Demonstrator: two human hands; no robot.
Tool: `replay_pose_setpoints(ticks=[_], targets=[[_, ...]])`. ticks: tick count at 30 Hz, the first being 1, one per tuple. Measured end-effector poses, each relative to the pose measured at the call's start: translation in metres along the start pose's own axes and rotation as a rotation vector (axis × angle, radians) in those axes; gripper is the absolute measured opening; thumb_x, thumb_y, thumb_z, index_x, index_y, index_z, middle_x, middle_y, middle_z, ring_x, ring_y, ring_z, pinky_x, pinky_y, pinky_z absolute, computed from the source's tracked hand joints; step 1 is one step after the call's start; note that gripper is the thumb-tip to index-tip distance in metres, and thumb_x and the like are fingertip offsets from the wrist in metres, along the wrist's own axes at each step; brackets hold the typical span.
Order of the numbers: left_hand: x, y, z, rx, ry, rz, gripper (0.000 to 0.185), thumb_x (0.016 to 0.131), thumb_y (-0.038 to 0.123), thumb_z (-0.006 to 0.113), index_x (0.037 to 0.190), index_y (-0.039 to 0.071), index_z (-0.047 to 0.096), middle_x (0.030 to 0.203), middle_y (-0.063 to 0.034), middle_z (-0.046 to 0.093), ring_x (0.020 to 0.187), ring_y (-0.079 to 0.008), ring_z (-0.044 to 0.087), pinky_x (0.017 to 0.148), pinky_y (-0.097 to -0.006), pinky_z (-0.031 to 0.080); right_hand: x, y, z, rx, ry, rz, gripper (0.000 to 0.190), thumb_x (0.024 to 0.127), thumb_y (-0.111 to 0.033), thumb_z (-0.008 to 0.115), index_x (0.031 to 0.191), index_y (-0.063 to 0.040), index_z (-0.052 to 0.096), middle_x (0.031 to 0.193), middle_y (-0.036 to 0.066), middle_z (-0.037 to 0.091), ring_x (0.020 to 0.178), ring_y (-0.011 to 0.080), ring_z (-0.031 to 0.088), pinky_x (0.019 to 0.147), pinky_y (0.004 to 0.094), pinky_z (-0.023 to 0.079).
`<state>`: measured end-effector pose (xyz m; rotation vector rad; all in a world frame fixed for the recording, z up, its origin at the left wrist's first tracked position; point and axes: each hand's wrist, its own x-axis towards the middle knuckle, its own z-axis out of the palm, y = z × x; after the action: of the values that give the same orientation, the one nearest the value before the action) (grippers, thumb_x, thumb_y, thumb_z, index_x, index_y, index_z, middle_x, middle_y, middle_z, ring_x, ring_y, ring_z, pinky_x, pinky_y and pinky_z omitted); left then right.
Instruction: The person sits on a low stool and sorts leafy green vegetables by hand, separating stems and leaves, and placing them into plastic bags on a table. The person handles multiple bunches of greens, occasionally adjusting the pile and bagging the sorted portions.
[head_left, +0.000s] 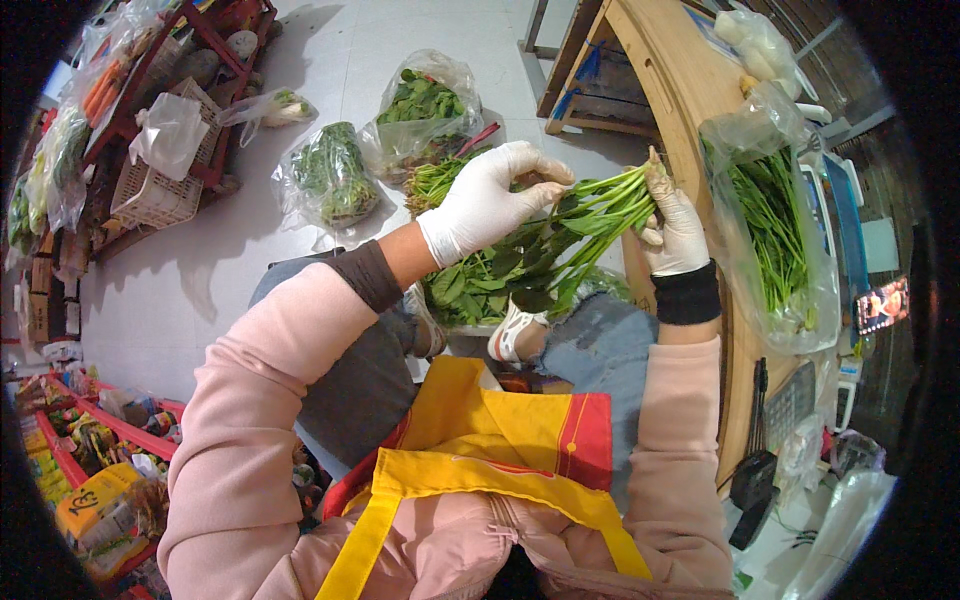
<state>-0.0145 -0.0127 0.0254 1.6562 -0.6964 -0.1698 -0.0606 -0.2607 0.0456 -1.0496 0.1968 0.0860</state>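
Observation:
My right hand (667, 217), in a white glove, grips a bunch of leafy greens (600, 214) by its stem ends. The long green stems fan down to the left, with dark leaves hanging at their lower ends. Beside the bunch is my left hand (495, 199), also gloved, its thumb and fingertips bent close together near the leaves. Whether a leaf is pinched between them cannot be made out. Beneath both hands lies a pile of loose leafy greens (469, 289), between my shoes. More bundled stems (431, 184) show behind my left hand, which partly covers them.
Plastic bags of greens (334, 176) (424, 105) stand on the tiled floor (247, 210). To the right, a wooden table (686, 97) bears a bag of long-stemmed greens (765, 225) and a lit phone (883, 305). A red rack (214, 37) and a white plastic basket (157, 199) are at left.

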Motion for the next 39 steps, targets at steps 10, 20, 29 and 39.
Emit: replay_pose_setpoints(ticks=[10,20,29,39], targets=[[0.001,0.016,0.023,-0.054,0.021,-0.082,0.017,0.089,0.007,0.072,0.105,0.001,0.069,0.096,-0.0042,0.07,0.088,-0.0087,0.063,0.079,-0.0258,0.053,-0.005,0.027,0.019,-0.145,-0.097,0.04,0.023,0.097,-0.023,0.064,0.108,-0.003,0.066,0.076,-0.003,0.059,0.054,0.0021,0.046,0.043,0.0172,0.034],[0.016,-0.017,-0.005,-0.326,0.153,-0.416,0.038,0.098,0.025,0.065,0.127,0.001,0.061,0.116,-0.0052,0.067,0.103,-0.013,0.062,0.096,-0.029,0.049,-0.002,0.025,0.013,-0.08,-0.103,-0.003,0.027,0.098,-0.023,0.064,0.11,0.001,0.066,0.077,-0.002,0.061,0.054,0.0016,0.048,0.042,0.016,0.033],[0.008,-0.003,-0.001,-0.399,-0.116,-0.364,0.032,0.094,0.023,0.07,0.117,0.001,0.068,0.115,-0.0038,0.069,0.105,-0.0102,0.062,0.096,-0.0268,0.048,-0.004,0.022,0.017,-0.097,-0.106,0.025,0.027,0.098,-0.024,0.064,0.11,-0.001,0.066,0.075,-0.003,0.06,0.053,0.0011,0.046,0.041,0.0164,0.029],[0.02,-0.014,-0.023,-0.64,-0.061,-0.336,0.024,0.094,0.023,0.069,0.11,0.006,0.068,0.114,-0.0011,0.069,0.095,-0.0073,0.06,0.085,-0.0232,0.048,-0.011,0.023,0.028,-0.432,0.005,-0.037,0.013,0.093,-0.021,0.07,0.093,-0.01,0.064,0.077,-0.006,0.061,0.055,0.0002,0.047,0.045,0.0156,0.032]])
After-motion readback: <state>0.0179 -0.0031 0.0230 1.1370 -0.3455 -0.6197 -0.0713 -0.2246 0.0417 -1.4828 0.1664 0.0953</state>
